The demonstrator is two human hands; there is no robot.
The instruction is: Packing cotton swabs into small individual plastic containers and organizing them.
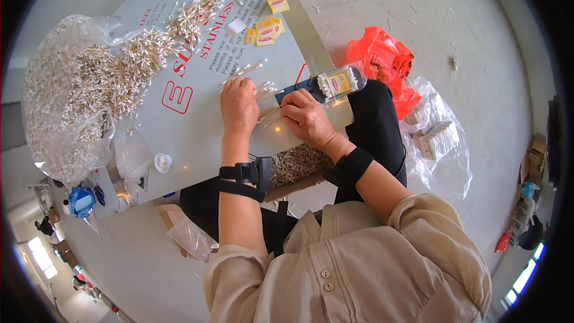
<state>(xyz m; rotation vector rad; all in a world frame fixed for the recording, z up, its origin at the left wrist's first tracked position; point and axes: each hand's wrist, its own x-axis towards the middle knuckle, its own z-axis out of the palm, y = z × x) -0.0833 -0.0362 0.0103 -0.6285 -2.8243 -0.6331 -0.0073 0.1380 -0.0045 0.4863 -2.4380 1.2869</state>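
Both my hands are low over the grey sheet-covered table, close together near its front edge. My left hand is closed, fingers curled down around cotton swabs whose white tips stick out beside it. More loose swabs lie just beyond its fingertips. My right hand is closed too, thumb and fingers pressed together at the ends of some swabs between the hands; its fingertips are partly hidden. Right beyond it, a clear pack of swabs with a yellow label lies by a dark flat object.
A large heap of swabs spills from a clear bag at the left. Yellow cards lie at the far edge. A box of swabs sits at my lap. At right are a red bag and a clear bag of white packs.
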